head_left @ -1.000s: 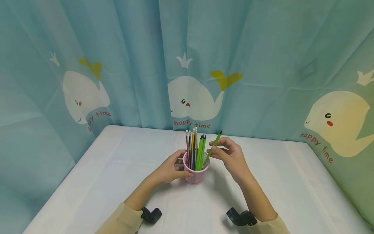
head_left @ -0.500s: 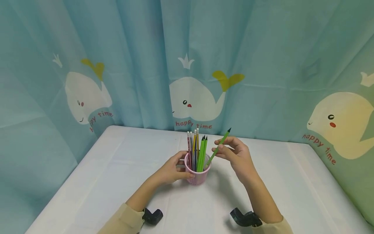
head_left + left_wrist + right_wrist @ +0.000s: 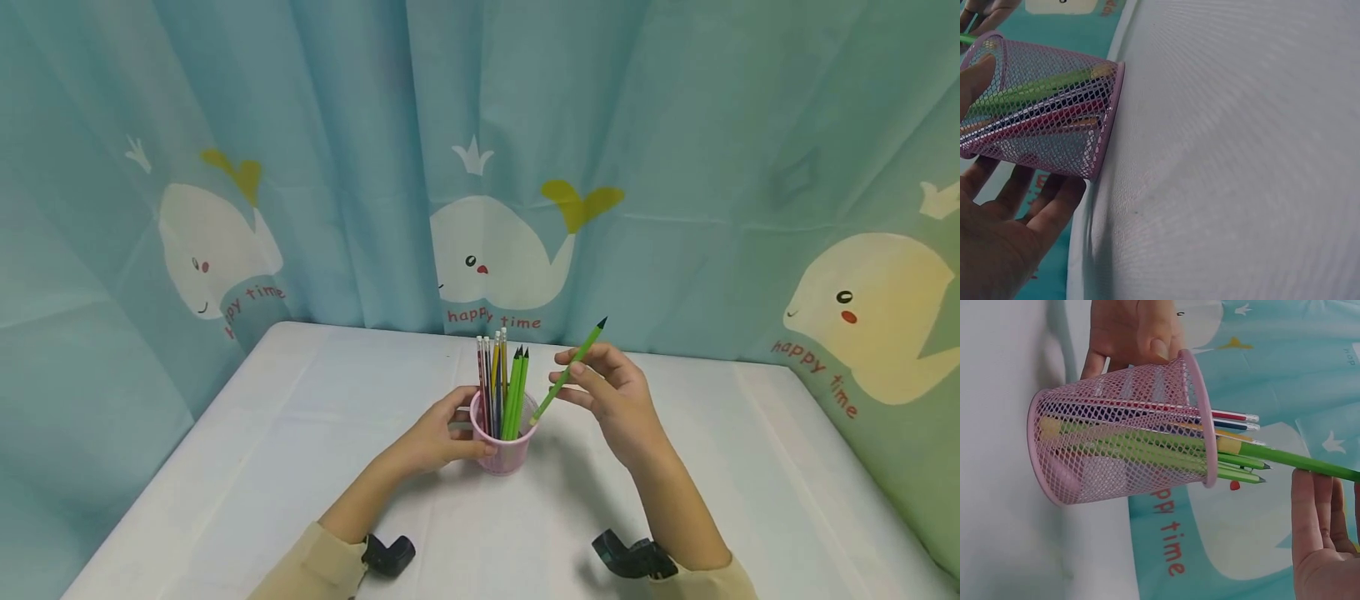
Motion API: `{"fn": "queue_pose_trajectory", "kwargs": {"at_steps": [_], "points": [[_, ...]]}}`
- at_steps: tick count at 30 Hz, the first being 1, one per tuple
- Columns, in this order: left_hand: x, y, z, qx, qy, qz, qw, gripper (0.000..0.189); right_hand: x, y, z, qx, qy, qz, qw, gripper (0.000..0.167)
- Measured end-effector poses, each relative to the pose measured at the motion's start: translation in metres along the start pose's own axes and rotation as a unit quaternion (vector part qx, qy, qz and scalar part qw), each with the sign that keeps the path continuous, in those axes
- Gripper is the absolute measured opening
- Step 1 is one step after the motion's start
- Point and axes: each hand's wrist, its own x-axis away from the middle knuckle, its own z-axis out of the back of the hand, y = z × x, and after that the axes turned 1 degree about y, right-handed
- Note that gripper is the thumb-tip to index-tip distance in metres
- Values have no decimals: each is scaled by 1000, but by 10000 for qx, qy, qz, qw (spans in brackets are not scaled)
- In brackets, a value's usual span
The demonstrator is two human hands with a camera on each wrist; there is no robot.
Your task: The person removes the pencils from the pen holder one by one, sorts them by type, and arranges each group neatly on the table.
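Gripping the pink mesh pencil cup [image 3: 510, 458] from its left side, the person's left hand [image 3: 432, 436] has its thumb across the near wall and the fingers round the far side. I take that hold as a brace, since a light, open-weave cup could tip if knocked by whatever meets its rim. The cup stands upright on the white-covered table [image 3: 675, 467], between the two hands.

Over to the right, the right hand [image 3: 618, 404] pinches a green pencil [image 3: 553, 393] partway along its length between thumb and fingers. That pencil leans, black point up and away, its pale blunt end down at the cup's right rim; from the right wrist it seems right at the edge, though whether it touches I can't tell. A grip that high probably leaves the lower end free of the fingers.

Inside, three green pencils [image 3: 515, 400] stand with black points up, while eraser-topped pencils [image 3: 487, 375] crowd the left with white ends showing. Keeping like beside like perhaps makes them easy to tell apart. A whale-print curtain [image 3: 675, 150] hangs behind.
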Motion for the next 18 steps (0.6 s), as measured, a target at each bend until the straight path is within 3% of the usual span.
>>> {"fn": "queue_pose_trajectory", "kwargs": {"at_steps": [18], "points": [[-1, -2, 1, -76, -18, 16, 10000, 77, -1, -5, 6, -712, -298, 79, 9970, 21]]}}
